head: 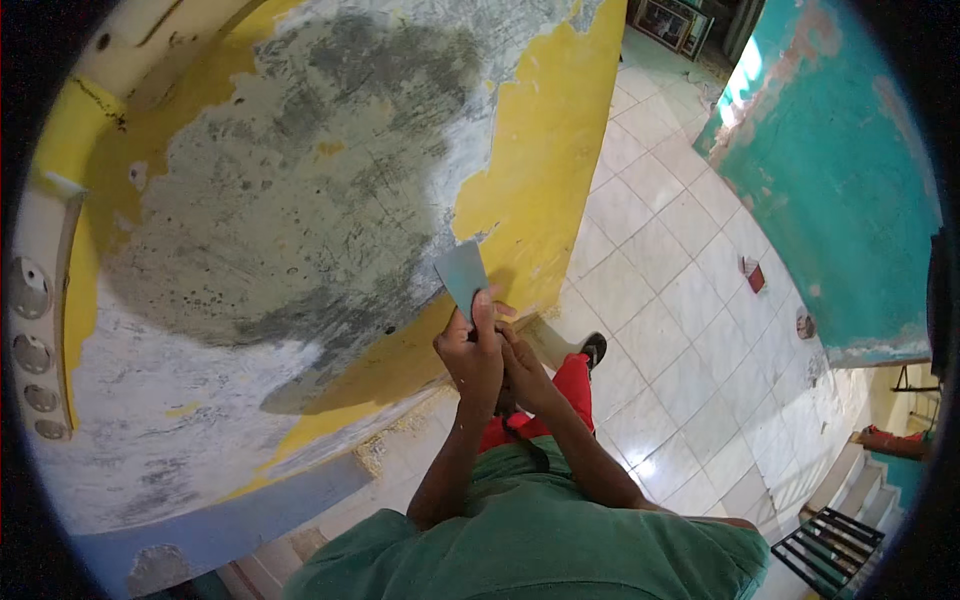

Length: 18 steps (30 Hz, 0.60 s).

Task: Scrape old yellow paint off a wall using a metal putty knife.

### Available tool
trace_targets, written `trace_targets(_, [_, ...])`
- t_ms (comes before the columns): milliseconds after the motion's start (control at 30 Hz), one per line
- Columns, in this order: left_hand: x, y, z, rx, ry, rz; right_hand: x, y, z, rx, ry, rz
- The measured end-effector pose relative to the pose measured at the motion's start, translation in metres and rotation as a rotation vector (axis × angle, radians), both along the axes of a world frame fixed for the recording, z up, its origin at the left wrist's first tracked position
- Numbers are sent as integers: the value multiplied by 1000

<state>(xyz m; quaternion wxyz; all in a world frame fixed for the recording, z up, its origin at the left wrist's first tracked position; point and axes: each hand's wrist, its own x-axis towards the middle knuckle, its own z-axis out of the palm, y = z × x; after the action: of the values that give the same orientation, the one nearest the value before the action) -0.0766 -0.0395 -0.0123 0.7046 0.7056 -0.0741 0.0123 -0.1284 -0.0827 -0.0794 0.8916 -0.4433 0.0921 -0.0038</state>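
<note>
A scraper with a flat, broad metal blade is held in front of the body, its wide edge towards the wall. My left hand is closed round its lower part, the thumb lying along the blade. Just beside it, my right hand is closed near the handle end, which the fingers mostly hide. Behind the blade stands a wall with yellow paint, partly stripped to white and to a large patch of bare grey plaster.
Paint flakes lie along the wall's foot on the tiled floor. A peeling turquoise wall stands at the right. A small red object and a round object rest near it. A black metal rack is at lower right.
</note>
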Motion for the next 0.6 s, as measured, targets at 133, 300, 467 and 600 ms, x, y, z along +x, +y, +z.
trace_targets(133, [6,5,7,71,18,-43,1,6,8,165,92,38])
trace_targets(300, [21,1,12,5,-94,-111,19,6,16,178,182,-80])
trace_targets(467, [17,-14,22,-25,-48,-85,9,-10,18,-221,-36,-19])
trace_targets(600, [19,11,-11,324,-194,-10,9,4,20,-213,60,-4])
